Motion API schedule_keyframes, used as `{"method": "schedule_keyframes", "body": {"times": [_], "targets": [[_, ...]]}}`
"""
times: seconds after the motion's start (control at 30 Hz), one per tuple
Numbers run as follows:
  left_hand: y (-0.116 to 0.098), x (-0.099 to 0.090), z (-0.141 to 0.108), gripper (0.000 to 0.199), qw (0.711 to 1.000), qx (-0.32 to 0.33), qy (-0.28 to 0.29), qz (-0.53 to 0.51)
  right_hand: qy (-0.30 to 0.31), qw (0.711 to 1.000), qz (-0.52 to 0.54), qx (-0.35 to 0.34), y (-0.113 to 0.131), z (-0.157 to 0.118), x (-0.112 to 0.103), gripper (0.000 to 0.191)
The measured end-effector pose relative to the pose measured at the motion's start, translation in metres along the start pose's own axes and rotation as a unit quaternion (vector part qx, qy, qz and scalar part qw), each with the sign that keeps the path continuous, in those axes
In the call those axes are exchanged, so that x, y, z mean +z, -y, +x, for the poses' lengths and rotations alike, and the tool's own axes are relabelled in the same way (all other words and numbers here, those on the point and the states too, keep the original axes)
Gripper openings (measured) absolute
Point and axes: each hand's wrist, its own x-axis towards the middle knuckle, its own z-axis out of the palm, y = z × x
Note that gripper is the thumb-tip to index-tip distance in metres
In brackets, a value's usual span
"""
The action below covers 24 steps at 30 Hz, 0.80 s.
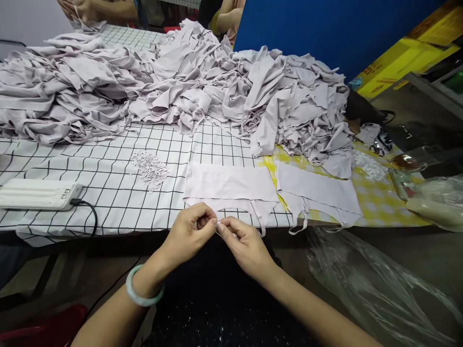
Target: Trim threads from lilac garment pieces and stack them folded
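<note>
At the table's front edge, my left hand [193,229] is closed in a pinch, with a jade-coloured bangle [142,286] on its wrist. Against its fingertips, my right hand [246,243] pinches too. Between them shows a small pale bit of a thin strap, mostly hidden by the fingers. Just beyond lies a pale lilac camisole-like garment [231,180], spread flat with its straps towards me. To its right, a second such garment [318,193] lies flat, its straps hanging over the edge.
A large heap of the same pale garments [202,77] covers the table's back. Small white pieces [150,168] are piled at left, near a white power bank [39,194] with a black cable. Clear plastic [376,284] hangs at right. Other people's arms [112,12] show behind.
</note>
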Motion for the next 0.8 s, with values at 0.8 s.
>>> {"method": "schedule_keyframes", "body": {"times": [0.8], "targets": [[0.046,-0.008,0.077,0.015,0.988,0.052,0.005,0.146,-0.134,0.932,0.256,0.22,0.013,0.081,0.007,0.013]]}}
